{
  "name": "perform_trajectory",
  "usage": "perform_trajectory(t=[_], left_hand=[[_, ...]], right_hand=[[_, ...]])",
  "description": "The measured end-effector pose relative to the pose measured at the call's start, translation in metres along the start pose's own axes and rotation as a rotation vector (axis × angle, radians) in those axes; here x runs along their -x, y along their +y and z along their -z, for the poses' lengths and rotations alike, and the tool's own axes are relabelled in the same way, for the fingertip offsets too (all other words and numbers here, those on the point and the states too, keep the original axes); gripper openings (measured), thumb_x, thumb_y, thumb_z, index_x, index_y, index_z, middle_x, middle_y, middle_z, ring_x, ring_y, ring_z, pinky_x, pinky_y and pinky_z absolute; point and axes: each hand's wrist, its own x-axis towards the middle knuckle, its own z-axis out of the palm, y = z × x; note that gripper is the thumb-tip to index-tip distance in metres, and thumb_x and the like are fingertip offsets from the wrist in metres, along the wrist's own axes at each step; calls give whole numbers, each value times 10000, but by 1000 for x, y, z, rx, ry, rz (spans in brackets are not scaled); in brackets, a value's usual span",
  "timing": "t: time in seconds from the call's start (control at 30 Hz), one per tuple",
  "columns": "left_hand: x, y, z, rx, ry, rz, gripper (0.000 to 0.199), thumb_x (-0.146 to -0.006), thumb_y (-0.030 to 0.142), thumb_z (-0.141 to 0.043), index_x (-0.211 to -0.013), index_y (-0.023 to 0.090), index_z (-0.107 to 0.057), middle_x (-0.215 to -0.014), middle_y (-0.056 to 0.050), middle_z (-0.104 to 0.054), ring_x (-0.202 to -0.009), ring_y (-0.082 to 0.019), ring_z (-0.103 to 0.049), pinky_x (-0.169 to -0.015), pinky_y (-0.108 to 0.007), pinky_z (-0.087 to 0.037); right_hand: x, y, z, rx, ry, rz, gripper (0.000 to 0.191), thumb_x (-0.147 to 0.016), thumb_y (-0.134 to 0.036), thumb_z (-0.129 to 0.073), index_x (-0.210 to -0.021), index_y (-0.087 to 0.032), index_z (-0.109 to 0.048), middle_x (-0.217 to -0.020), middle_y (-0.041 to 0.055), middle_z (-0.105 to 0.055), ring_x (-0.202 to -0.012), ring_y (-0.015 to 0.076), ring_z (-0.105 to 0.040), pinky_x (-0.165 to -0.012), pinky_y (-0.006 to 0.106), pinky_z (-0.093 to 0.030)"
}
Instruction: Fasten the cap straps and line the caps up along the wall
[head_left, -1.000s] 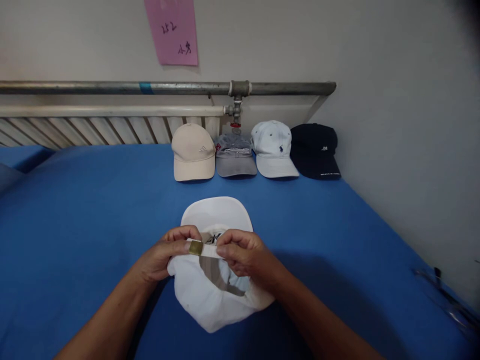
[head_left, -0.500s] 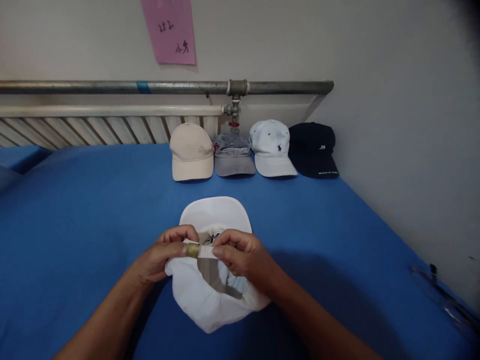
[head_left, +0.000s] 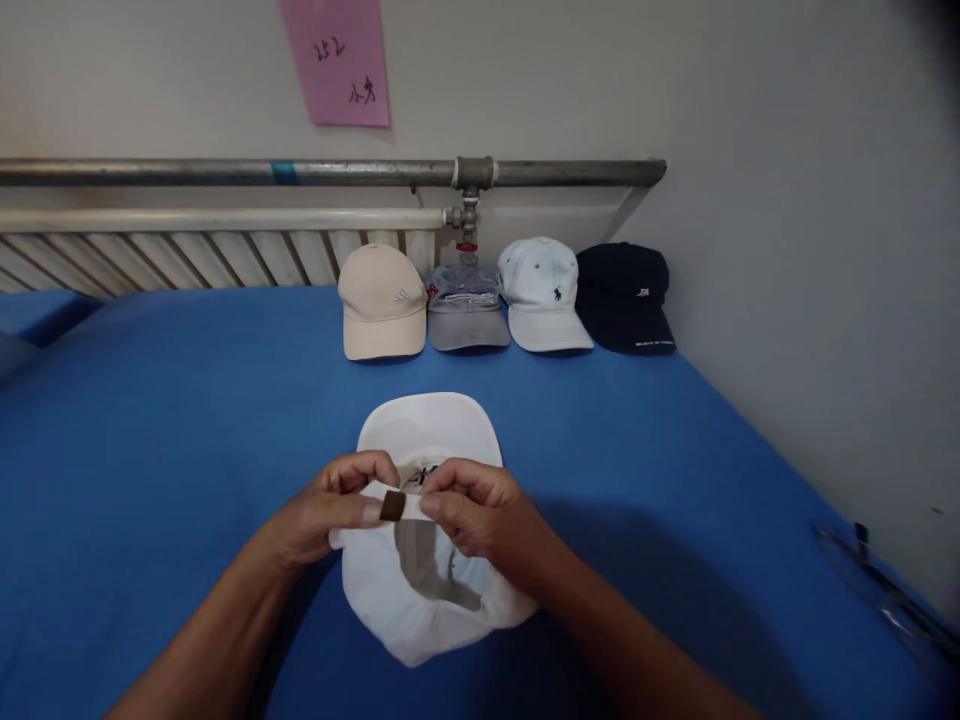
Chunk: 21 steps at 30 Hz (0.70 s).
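Observation:
A white cap point(head_left: 409, 600) lies on the blue sheet with its brim point(head_left: 429, 425) pointing away from me and its rear opening facing me. My left hand point(head_left: 337, 505) pinches the back strap just left of a brownish metal buckle point(head_left: 392, 506). On the buckle's other side, my right hand point(head_left: 476, 505) grips the white strap point(head_left: 413, 507) between thumb and fingers. Some dark marking shows inside the cap, partly hidden behind the hands.
Behind stand a beige cap point(head_left: 384, 300), a grey cap point(head_left: 469, 310), a pale blue cap point(head_left: 544, 295) and a black cap point(head_left: 626, 298), against a radiator point(head_left: 225, 258) and pipe point(head_left: 360, 173). Glasses point(head_left: 885, 590) lie at right near the wall.
The buckle has tilted and looks darker, sitting slightly further right. My right hand's fingertips are a little closer to it, and less strap shows between them.

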Motion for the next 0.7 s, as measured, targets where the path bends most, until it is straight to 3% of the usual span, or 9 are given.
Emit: perform_trajectory(t=[0.33,0.5,0.7], left_hand=[[-1,-2,0,-26,-1,41,270,-622,311,-824,-718,152,-629,-542,42,-503,-429,-46,-362,-417,-153,-280],[0,-2,0,-15,12,31,285,-622,328,-827,-706,148,-623,-519,39,-510,-402,-47,-364,-395,-157,-274],[0,2,-5,-23,19,35,298,-610,337,-836,-676,142,-620,-503,44,-499,-405,-42,-350,-399,-153,-263]], right_hand=[[1,-2,-1,30,-36,20,129,-739,-310,-671,-727,-197,-611,-553,-63,-496,-476,64,-394,-452,211,-289],[5,-15,11,129,-119,-79,130,-735,-255,-654,-846,-188,-672,-667,-23,-617,-544,81,-520,-475,199,-363],[4,-16,11,88,-56,-94,129,-667,-228,-669,-782,-169,-656,-631,-15,-637,-504,78,-517,-442,190,-365]])
